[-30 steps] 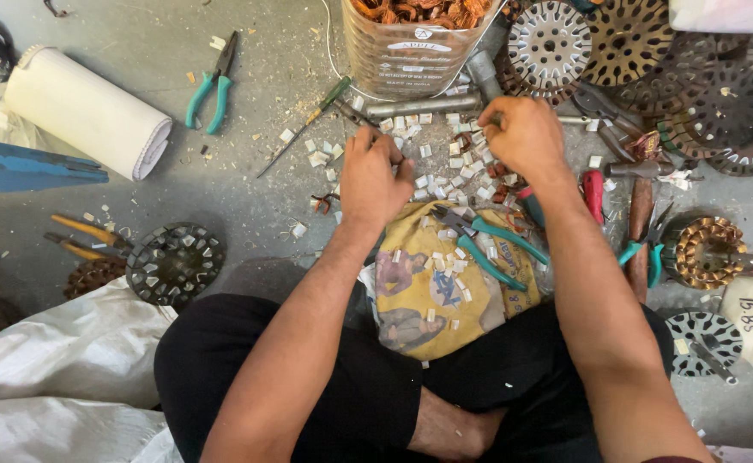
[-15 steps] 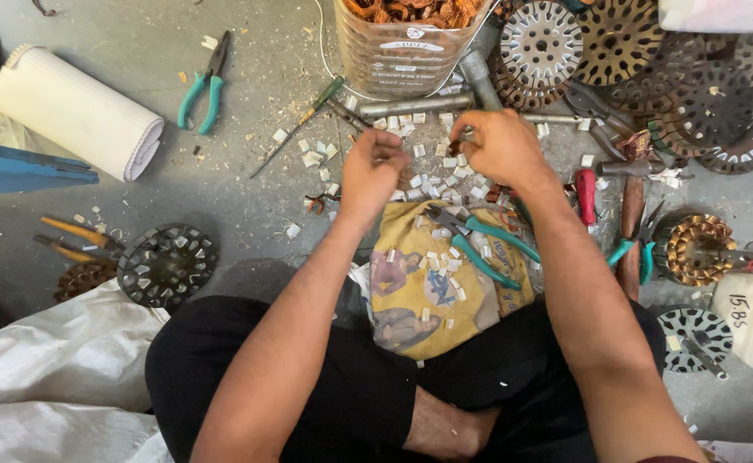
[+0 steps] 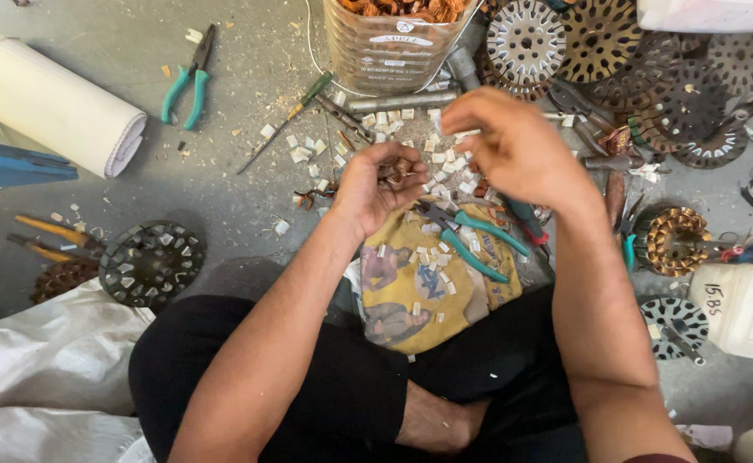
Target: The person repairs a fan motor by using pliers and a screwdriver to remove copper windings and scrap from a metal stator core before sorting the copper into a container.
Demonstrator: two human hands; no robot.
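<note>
Beside the green-handled pliers (image 3: 466, 240), the left hand (image 3: 375, 184) cups copper scraps (image 3: 398, 169).

Light even, soft, daylight-like, moderately bright across grey floor (image 3: 239, 197). Shadows faint and diffuse: soft dark patch under left forearm and beside knee, thin shade under white roll (image 3: 55, 107). No harsh glare; mild sheen on plastic jar (image 3: 394, 51) and white jug (image 3: 749, 313). Right hand (image 3: 514, 146) slightly smeared, motion blur at fingertips. Left hand (image 3: 381, 184) fairly sharp. Wide-angle stretch at corners, white sack (image 3: 42, 377) soft at edge.
</note>
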